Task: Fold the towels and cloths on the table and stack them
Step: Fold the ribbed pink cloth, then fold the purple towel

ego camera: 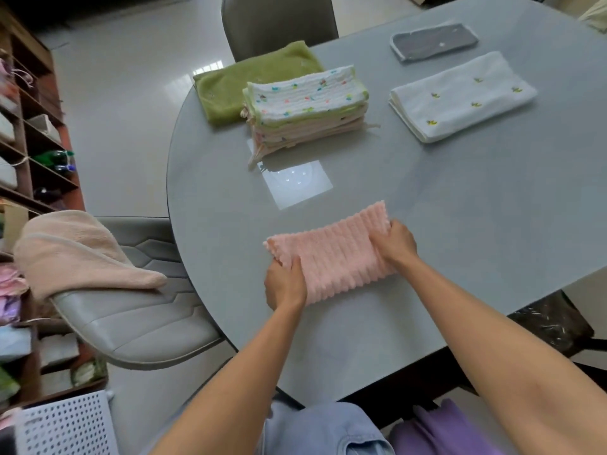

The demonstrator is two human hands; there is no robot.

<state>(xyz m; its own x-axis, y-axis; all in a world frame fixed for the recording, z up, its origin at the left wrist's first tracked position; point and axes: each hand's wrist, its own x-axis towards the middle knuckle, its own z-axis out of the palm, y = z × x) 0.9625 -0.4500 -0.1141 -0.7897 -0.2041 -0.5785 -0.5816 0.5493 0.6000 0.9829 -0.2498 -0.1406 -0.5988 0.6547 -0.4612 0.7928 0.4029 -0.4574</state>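
A pink ribbed towel [331,254] lies folded on the grey table [460,208] near its front edge. My left hand [284,284] grips the towel's near left corner. My right hand [395,243] holds its right end, fingers curled over the edge. Further back stands a stack of folded cloths [305,110] with a white dotted cloth on top. A folded green towel [249,80] lies behind it on the left. At the back right lie a folded white towel with small embroidered sprigs [460,96] and a folded grey cloth [433,41].
A grey chair [138,316] stands left of the table with a beige towel [78,254] draped over it. Another chair [279,21] is at the table's far side. Shelves [29,159] line the left wall. A white perforated basket [65,425] sits bottom left.
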